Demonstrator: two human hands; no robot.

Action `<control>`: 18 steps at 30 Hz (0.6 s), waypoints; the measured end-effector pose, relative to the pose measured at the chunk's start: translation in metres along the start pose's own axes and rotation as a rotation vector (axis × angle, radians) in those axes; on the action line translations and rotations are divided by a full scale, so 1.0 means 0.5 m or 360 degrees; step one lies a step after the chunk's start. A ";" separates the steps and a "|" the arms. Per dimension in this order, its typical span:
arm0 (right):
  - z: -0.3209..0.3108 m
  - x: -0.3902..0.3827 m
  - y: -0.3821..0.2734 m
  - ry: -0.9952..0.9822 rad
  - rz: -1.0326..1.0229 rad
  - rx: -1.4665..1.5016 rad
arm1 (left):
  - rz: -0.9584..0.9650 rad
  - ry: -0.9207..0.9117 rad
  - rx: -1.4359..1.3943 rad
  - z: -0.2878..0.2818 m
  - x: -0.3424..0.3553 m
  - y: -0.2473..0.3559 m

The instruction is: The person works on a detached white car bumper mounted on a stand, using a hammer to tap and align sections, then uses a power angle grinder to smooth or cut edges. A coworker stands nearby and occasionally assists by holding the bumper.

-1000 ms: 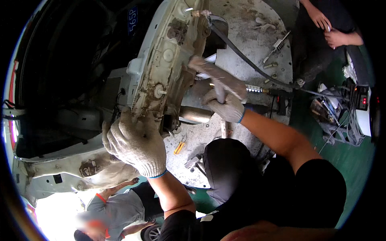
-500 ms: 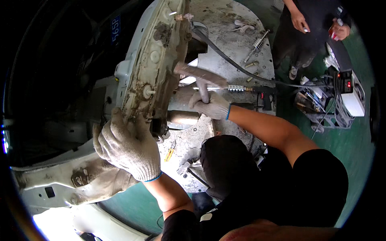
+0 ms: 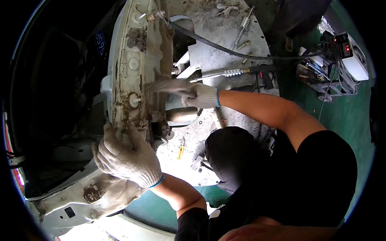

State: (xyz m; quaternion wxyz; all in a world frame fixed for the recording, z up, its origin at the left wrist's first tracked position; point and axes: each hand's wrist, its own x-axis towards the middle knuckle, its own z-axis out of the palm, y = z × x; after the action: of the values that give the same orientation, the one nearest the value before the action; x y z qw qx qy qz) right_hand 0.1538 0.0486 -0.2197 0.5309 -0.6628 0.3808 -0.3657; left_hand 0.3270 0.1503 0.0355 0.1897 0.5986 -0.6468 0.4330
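Holding the hammer (image 3: 171,85) by its handle, presumably for leverage, your right hand (image 3: 206,97) has its blurred head at the rusty car frame (image 3: 136,76), where your left hand (image 3: 129,158) rests, perhaps for steadiness, its grip unclear.

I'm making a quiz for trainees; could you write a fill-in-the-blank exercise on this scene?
The left hand and right hand both wear ____.
The blurred tool is in the ____ hand.
The glove cuffs are edged in ____.
The floor is coloured ____.

Missing words: gloves; right; blue; green.
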 end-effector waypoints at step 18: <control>-0.010 0.011 -0.040 0.0076 0.0077 0.0151 | -0.0060 -0.0107 0.0117 0.004 -0.013 -0.012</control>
State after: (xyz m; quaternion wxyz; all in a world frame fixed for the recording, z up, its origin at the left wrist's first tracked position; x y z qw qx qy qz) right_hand 0.1540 0.0443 -0.1985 0.5613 -0.6185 0.3914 -0.3862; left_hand 0.3345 0.1532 0.0311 0.1537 0.6314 -0.6250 0.4324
